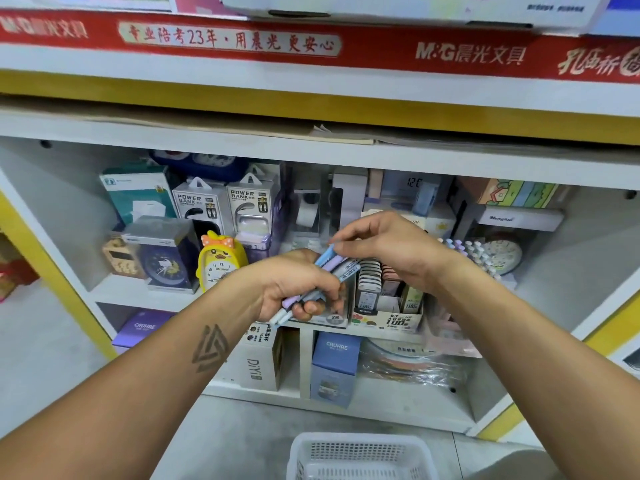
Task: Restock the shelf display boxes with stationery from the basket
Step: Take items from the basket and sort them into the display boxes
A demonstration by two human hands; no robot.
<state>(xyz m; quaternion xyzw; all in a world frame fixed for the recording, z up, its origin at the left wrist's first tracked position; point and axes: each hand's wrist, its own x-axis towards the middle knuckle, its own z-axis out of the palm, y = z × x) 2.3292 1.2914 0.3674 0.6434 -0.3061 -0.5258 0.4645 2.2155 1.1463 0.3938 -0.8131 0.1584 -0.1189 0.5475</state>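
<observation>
The white shelf unit (311, 150) with yellow edging is filling most of the view, a red banner (311, 46) with white and gold lettering running across the board above it; its upper compartment is standing crowded, with two power bank boxes (225, 206) at the back left, a navy clock box (166, 254) in front of them, and a yellow duck-shaped clock (218, 261) just beside that; on the right a round alarm clock (502, 256) is sitting behind a cluster of upright pastel pens (467, 251); in the lower compartment a blue box (334, 368) is standing near a white one marked DiYi (259, 362). The white plastic basket (360, 459) is sitting on the grey floor at the bottom edge, well below the hands. A display box (388, 317) of lead refills is resting at the shelf edge, partly hidden by both wrists. The left hand (294, 285) is gripping a bundle of pastel blue and lilac pens (329, 268), fingers curled around it; the right hand (384, 244) is pinching the upper end of one pen in that bundle, directly in front of the display box.
</observation>
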